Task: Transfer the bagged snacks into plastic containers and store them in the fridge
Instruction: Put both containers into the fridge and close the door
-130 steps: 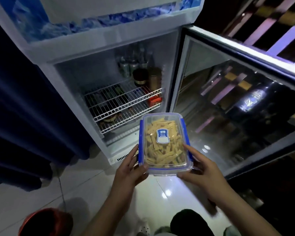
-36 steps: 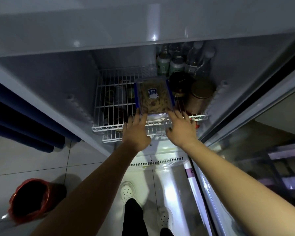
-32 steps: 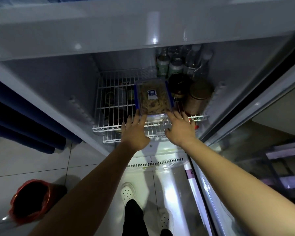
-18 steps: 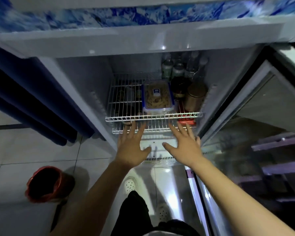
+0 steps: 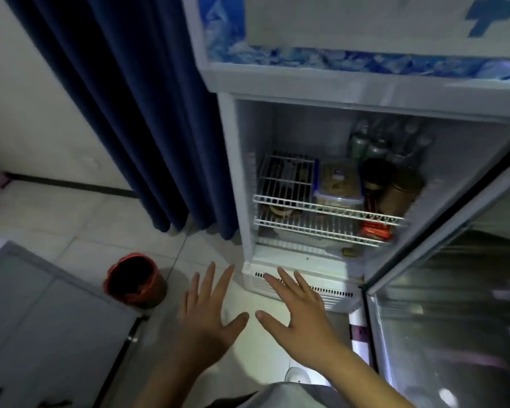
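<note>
View from head height, looking down at an open fridge point(image 5: 245, 172) that fills the upper right of the frame. Two hands reach out in the lower centre, in front of the fridge's base. The left hand point(image 5: 209, 316) and the right hand point(image 5: 299, 313) are each spread flat, fingers straight and palms down, holding nothing. The plastic container point(image 5: 337, 181) of snacks, clear with a blue-edged lid, sits on the upper wire shelf point(image 5: 286, 200) inside the fridge, right of centre in the frame. Just to the right of the container stand a dark jar point(image 5: 376, 172) and a brown tin point(image 5: 402, 189), with a cluster of bottles point(image 5: 377, 142) behind them at the back. A red packet point(image 5: 376, 229) lies on the lower wire shelf, below the tin. The glass door point(image 5: 454, 290) stands open along the right edge. A dark blue curtain point(image 5: 145, 113) hangs to the left of the fridge. A red bucket point(image 5: 134, 279) stands on the pale tiled floor point(image 5: 56, 219) left of the hands, beside a grey cabinet point(image 5: 42, 319) in the lower left corner.
</note>
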### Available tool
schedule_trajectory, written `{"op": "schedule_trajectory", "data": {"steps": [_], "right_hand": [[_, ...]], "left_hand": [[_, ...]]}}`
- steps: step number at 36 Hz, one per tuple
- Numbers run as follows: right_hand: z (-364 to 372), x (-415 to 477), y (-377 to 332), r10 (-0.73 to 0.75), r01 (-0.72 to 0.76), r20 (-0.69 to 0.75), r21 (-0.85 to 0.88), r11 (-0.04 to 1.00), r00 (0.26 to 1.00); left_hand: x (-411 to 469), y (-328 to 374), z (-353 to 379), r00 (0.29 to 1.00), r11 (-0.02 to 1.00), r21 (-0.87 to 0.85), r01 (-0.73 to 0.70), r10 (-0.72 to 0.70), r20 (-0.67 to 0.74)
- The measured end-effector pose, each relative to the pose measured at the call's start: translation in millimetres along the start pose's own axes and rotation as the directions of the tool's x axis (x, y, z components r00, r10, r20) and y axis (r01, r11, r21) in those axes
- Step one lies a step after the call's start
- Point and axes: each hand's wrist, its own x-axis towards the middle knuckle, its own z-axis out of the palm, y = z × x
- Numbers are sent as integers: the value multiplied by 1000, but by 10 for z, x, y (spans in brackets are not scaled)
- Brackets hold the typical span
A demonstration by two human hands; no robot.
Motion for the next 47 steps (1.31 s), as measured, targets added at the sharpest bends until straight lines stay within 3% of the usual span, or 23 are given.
{"op": "schedule_trajectory", "data": {"steps": [9, 13, 18, 22, 29, 39, 44, 47], "right_hand": [[899, 125, -1234, -178, 181, 79, -35, 983, 981], [1524, 66, -1806, -281, 297, 223, -39, 954, 934], [2285, -116, -2398, -417, 454, 416, 12, 891, 808], [2609, -174, -2715, -397, 481, 523, -28, 876, 754], [3098, 300, -3604, -489, 608, 576, -18, 794, 655], [4268, 1114, -5382, -716, 821, 607, 174, 544, 346], [4854, 1323, -6002, -774, 913, 603, 177, 367, 194], [5220, 1357, -6243, -710, 950, 680, 66, 305, 180]], "left_hand": [[-1214, -1232, -654, 939, 951, -71, 301, -308, -153], [-1950, -1834, -863, 849, 875, -146, 462, -484, -213], [-2659, -2453, -972, 724, 753, -266, 601, -655, -216], [-3009, -2819, -1006, 637, 662, -366, 654, -743, -205], [-3233, -3537, -1185, 488, 542, -482, 689, -838, -244], [-3364, -4683, -2294, 204, 383, -686, 618, -921, -331], [-3236, -5227, -2739, 93, 314, -824, 471, -947, -307], [-3168, -5487, -2876, 23, 231, -911, 342, -971, -238]]}}
